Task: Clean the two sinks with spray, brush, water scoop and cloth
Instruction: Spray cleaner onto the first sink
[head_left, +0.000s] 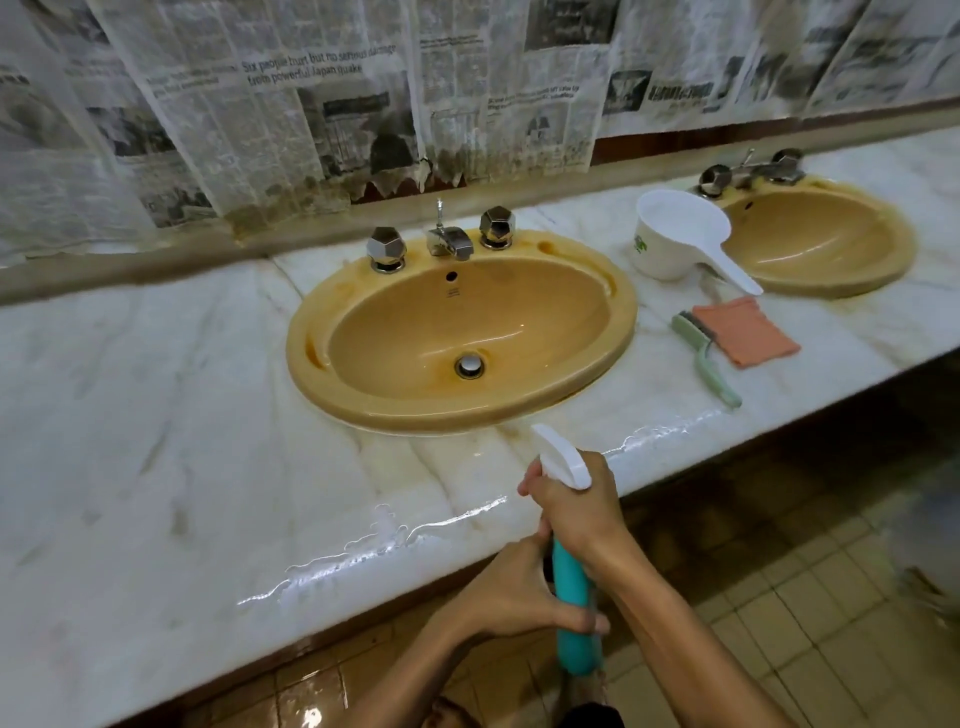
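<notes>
I've got the spray bottle (574, 597) just in front of the near sink (462, 332), nozzle aimed at the bowl. My right hand (576, 506) is wrapped round the neck at the trigger, and my left hand (519, 592) is clamped on the teal body below. This looks like the spraying step, first up. Next I squeeze and coat that bowl. Right of the near sink on the table (156, 415) wait the brush (704, 358), cloth (743, 332), water scoop (680, 234) and far sink (821, 239).

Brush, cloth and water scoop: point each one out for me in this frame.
brush (702, 353): head view, on its green handle.
cloth (745, 332): head view, middle of the folded orange cloth.
water scoop (670, 234): head view, on its white bowl wall.
</notes>
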